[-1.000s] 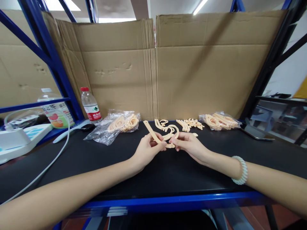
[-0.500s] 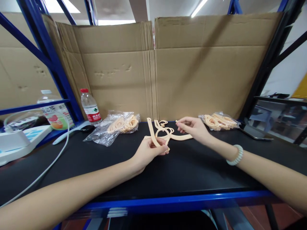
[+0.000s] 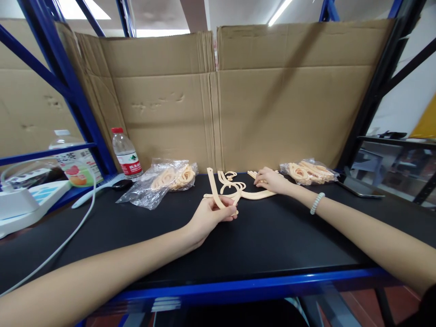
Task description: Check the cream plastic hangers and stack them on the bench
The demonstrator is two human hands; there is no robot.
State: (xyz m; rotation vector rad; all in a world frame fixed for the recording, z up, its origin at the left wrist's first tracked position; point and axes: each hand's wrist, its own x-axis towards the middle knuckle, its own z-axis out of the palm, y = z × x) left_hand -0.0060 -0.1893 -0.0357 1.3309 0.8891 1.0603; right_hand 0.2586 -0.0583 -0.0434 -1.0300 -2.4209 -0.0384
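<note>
Left hand (image 3: 211, 213) pinches a curved strip (image 3: 213, 185). Right hand (image 3: 273, 180) is at small pieces (image 3: 252, 174) — I cannot tell its grip.

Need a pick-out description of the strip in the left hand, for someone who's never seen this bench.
In front of the cardboard wall, above the black tabletop, find the left hand. The pale wood-coloured strip rises from its grip, bending near the fingers. Unlike the curved pieces to its right, its upper stretch is nearly straight.
</note>
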